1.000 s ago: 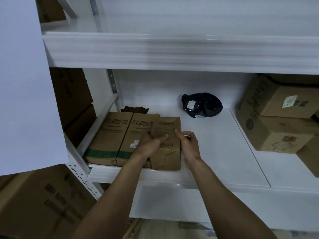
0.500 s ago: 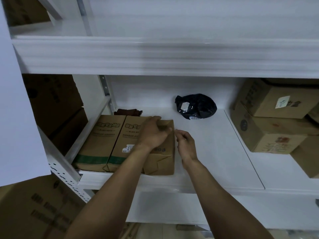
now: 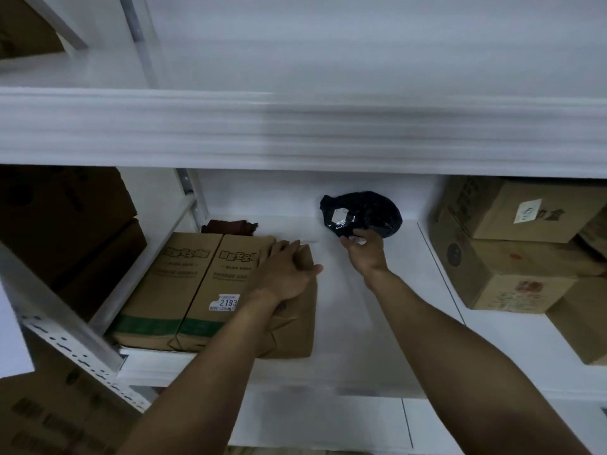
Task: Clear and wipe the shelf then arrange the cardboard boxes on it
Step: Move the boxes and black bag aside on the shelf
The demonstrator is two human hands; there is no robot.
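Three flat cardboard boxes lie side by side at the left of the white shelf (image 3: 354, 323): a left box (image 3: 164, 290), a middle box (image 3: 223, 277) with a price sticker, and a plain right box (image 3: 295, 323). My left hand (image 3: 282, 274) rests flat on top of the right box, fingers together. My right hand (image 3: 364, 251) reaches to the back of the shelf and pinches the lower edge of a black plastic bag (image 3: 364, 213). A dark brown cloth (image 3: 230, 226) lies behind the boxes.
Stacked cardboard boxes (image 3: 505, 257) fill the shelf section to the right. More dark boxes (image 3: 65, 218) sit in the bay to the left, behind a perforated white upright (image 3: 65, 339). Another shelf board (image 3: 295, 126) hangs close overhead.
My right hand left the side of the right box and reached back to the black bag, taking hold of its edge. My left hand stayed on the box.
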